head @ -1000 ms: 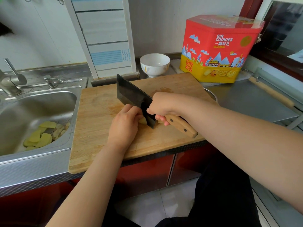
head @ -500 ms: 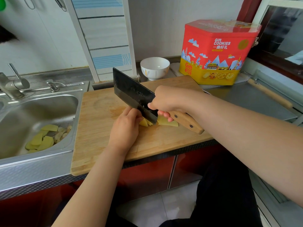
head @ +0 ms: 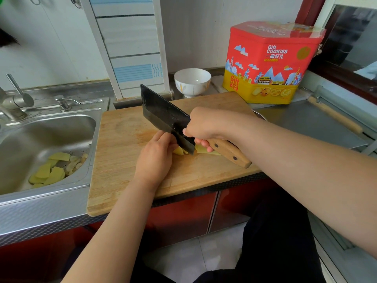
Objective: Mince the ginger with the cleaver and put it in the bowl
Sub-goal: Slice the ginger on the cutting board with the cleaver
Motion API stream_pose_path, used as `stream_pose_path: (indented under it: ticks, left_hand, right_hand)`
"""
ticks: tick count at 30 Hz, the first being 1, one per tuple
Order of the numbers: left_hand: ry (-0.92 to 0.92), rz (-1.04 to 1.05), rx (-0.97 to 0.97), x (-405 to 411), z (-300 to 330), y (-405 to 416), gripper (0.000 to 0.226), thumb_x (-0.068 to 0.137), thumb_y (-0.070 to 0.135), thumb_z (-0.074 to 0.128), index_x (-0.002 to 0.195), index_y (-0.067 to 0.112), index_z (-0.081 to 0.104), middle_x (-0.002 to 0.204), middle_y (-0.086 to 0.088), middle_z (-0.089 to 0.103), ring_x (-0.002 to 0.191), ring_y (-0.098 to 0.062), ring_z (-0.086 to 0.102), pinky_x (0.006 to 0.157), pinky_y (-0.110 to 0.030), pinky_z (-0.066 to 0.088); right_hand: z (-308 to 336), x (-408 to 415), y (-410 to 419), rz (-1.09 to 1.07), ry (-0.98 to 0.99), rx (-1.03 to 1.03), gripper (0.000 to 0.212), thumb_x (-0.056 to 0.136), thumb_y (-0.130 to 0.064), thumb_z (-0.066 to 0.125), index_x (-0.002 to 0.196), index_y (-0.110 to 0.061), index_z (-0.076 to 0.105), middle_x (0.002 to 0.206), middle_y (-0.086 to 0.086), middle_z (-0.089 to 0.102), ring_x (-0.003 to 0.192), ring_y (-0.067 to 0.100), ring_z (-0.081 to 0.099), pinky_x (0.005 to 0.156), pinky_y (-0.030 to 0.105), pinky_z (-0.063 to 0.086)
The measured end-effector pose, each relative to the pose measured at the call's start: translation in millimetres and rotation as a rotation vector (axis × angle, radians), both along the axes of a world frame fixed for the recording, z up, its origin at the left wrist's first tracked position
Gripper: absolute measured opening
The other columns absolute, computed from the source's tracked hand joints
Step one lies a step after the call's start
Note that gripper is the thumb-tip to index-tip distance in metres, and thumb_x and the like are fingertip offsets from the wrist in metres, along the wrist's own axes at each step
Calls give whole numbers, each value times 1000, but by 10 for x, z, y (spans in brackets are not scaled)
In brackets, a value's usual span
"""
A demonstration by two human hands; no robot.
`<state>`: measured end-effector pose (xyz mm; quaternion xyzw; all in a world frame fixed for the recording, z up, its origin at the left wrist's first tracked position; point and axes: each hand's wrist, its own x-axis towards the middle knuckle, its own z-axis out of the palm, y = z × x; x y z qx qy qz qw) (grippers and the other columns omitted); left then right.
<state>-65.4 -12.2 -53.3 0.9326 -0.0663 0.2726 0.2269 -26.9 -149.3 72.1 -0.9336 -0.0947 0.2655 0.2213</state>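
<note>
A piece of yellow peeled ginger (head: 180,151) lies on the wooden cutting board (head: 122,160), with a cut-off slice (head: 205,150) to the right of the blade. My left hand (head: 156,158) presses down on the ginger, covering most of it. My right hand (head: 206,126) grips the dark cleaver (head: 163,116) at its wooden handle, the blade's heel resting on the ginger and its tip raised toward the back left. The white bowl (head: 192,81) stands empty behind the board.
A steel sink (head: 40,144) at left holds ginger peelings (head: 51,170), with a tap (head: 14,101) behind it. A red and yellow cookie tin (head: 269,62) stands at back right, a wooden-handled tool (head: 334,115) on the steel surface beside it. The board overhangs the counter's front edge.
The cleaver has cut through the ginger; a slice now lies to the right of the blade. The blade's tip is raised higher. My left hand stays on the ginger.
</note>
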Motion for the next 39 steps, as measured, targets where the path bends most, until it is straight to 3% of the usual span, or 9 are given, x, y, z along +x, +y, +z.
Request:
stream_pose_path:
  ticks: [6,9,13,17,24,39]
  left_hand:
    - [-15,2,-10,-5,3,-9,5,86,1,61,86,6,61,89,-6,59,71,-26,57,59,-29,36]
    - [-21,9,0,-2,-11,0,5,85,0,62,87,5,62,88,-7,59,70,-27,57,58,-28,35]
    - [-22,12,-7,5,-30,19,8,84,-1,61,88,6,61,88,-6,59,71,-28,56,57,-29,35]
    - [-18,0,-15,9,-30,16,9,85,0,61,89,8,61,88,-4,57,70,-27,56,54,-32,40]
    - [-11,-11,5,-2,-13,3,13,85,0,60,89,12,62,89,2,54,67,-15,48,55,-27,36]
    - [20,19,-46,-28,5,0,8,90,5,57,89,12,61,91,4,56,72,-13,50,60,-27,38]
  right_hand:
    - [-9,-20,63,-7,44,-1,36,101,-8,41,130,9,55,92,24,59,75,31,55,71,39,54]
    - [-37,-30,101,4,55,-13,35,101,-6,38,126,10,58,90,23,58,73,30,55,76,39,54]
    - [-118,-46,152,22,73,-36,34,98,-1,36,120,11,59,81,23,56,63,28,52,66,36,53]
    - [-167,-14,146,22,77,-47,32,99,-1,36,114,10,62,91,24,57,66,28,53,80,38,54]
    - [-205,65,10,-60,85,62,19,102,-12,43,93,-1,56,63,11,51,50,17,45,52,30,50]
    - [3,70,-130,-47,5,89,23,101,-24,50,90,-5,53,67,10,56,53,18,50,54,31,51]
